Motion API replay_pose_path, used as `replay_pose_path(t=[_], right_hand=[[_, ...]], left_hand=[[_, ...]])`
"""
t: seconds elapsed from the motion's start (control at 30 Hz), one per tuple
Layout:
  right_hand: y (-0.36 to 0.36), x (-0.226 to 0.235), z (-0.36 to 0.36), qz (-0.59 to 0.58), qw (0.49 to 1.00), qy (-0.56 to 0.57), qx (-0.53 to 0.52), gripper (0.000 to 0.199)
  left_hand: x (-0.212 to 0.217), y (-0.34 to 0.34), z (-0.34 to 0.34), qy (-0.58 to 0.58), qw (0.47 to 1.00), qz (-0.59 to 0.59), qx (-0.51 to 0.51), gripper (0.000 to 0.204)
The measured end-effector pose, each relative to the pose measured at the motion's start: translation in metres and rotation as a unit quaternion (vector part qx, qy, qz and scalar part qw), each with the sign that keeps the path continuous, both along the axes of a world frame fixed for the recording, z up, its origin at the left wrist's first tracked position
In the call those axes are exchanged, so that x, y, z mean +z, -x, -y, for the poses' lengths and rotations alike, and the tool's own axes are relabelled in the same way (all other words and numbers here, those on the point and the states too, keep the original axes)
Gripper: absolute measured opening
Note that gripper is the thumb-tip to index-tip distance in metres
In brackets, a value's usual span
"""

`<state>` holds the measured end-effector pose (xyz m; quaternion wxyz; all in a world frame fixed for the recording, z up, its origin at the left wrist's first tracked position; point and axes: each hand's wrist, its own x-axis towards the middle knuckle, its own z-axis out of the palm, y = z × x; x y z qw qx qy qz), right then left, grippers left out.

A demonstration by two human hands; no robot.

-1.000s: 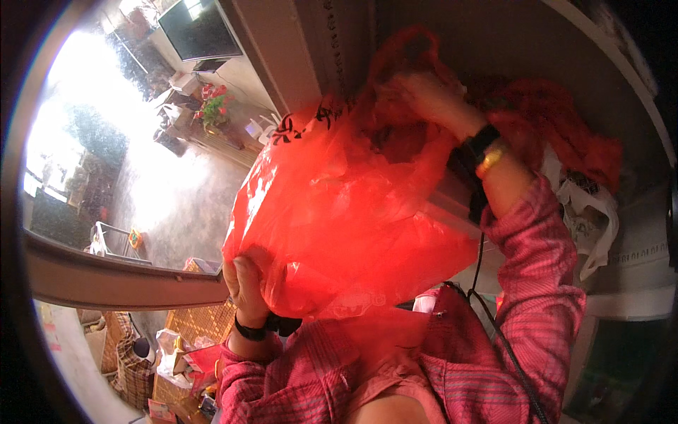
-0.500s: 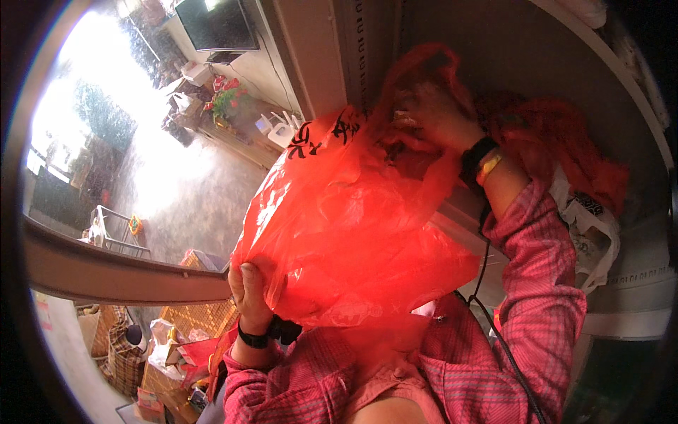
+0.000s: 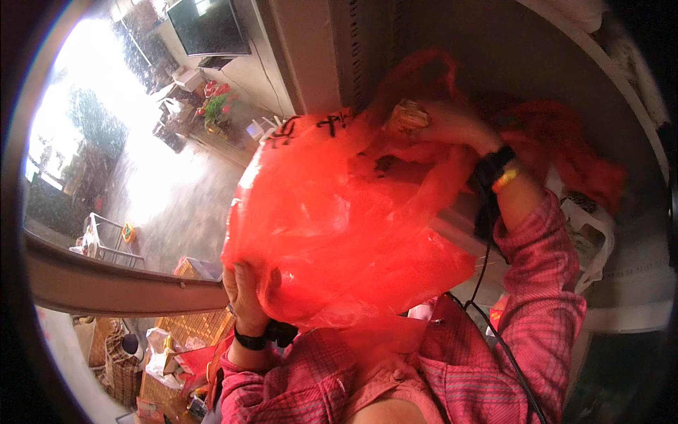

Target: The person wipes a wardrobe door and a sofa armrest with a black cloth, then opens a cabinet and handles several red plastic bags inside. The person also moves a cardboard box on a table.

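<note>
A large red plastic bag (image 3: pixel 332 233) with black printing fills the middle of the view, puffed out in front of my chest. My left hand (image 3: pixel 246 300) grips its lower left side, some fingers hidden by the film. At the bag's upper opening, my right hand (image 3: pixel 452 126) is closed around a small golden-brown crinkled packet (image 3: pixel 408 117), its exact kind unclear. A loop of red film rises above that hand. Whatever the bag contains is mostly hidden; a dark patch shows inside its mouth.
More red plastic bags (image 3: pixel 565 152) and a white bag (image 3: pixel 590 230) lie at the right inside a grey compartment. A brown metal beam (image 3: pixel 127 283) crosses at left. Beyond it sit a woven box (image 3: pixel 194 321) and a checked bag (image 3: pixel 121 364). A black cable (image 3: pixel 494 332) hangs by my right arm.
My right hand has shifted slightly and turned, bringing the golden-brown packet into view at the bag's mouth. The bag and my left hand have moved a little to the left.
</note>
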<state>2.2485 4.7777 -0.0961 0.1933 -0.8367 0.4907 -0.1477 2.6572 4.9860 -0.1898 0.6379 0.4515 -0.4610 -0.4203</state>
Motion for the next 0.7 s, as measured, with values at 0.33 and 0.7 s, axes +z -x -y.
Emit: replay_pose_path(t=[0.33,0.7], right_hand=[[0.033,0.083,-0.127,0.416,0.877,-0.144,-0.192,0.053],[0.073,0.063,-0.173,0.481,0.846,-0.165,-0.162,0.046]], left_hand=[[0.013,0.017,0.043,0.052,0.993,-0.101,-0.032,0.043],[0.004,0.016,0.068,-0.038,0.998,0.031,0.030,0.039]])
